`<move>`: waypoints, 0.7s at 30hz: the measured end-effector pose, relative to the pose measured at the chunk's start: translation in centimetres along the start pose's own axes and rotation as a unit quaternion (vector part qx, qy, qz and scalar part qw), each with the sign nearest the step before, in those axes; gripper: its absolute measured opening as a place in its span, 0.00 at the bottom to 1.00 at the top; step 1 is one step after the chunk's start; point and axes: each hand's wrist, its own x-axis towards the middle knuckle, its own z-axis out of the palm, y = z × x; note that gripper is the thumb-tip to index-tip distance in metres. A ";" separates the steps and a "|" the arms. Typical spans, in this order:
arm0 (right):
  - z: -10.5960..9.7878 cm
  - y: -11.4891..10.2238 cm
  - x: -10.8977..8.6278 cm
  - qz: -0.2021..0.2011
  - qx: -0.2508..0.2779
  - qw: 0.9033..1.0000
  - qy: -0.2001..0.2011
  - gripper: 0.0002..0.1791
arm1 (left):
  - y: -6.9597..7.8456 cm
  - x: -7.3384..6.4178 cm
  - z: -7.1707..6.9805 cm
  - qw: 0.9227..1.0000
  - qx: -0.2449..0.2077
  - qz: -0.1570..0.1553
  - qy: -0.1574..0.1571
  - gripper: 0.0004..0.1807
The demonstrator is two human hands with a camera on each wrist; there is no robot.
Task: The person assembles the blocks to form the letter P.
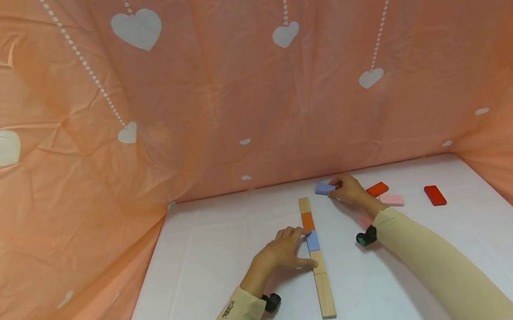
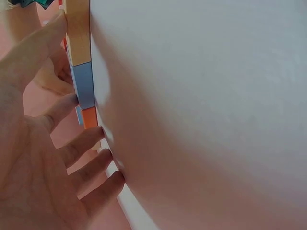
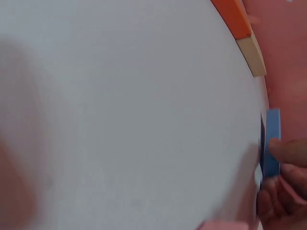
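A straight row of flat blocks runs away from me along the table: plain wood (image 1: 326, 298) nearest, then a blue block (image 1: 313, 241), an orange block (image 1: 308, 221) and a wooden one (image 1: 304, 205) at the far end. My left hand (image 1: 279, 253) lies at the row's left side, fingers spread, with thumb and index tips touching it near the blue block. Toward the back, my right hand (image 1: 351, 192) pinches a separate blue block (image 1: 324, 188) between thumb and fingers. In the right wrist view that blue block (image 3: 273, 132) is held close over the white surface.
Right of the row lie a red block (image 1: 377, 189), a pink block (image 1: 392, 200) and another red block (image 1: 435, 196). One more pink block (image 1: 365, 221) is partly hidden by the right wrist. An orange curtain (image 1: 246, 99) with white hearts borders the white table (image 1: 216, 223).
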 end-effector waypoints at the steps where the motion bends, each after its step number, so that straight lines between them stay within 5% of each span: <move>1: -0.1 0.1 0.0 -0.005 0.004 1.000 -0.006 0.20 | 0.0 0.0 0.0 1.000 0.001 0.000 0.000 0.48; 9: -0.3 0.5 0.2 -0.027 0.018 0.998 -0.056 0.15 | 0.0 0.0 0.0 1.000 0.003 -0.001 -0.002 0.49; 21: 0.2 -0.2 0.1 -0.079 -0.027 0.993 -0.080 0.15 | 0.1 -0.1 -0.1 1.000 -0.004 0.001 -0.002 0.48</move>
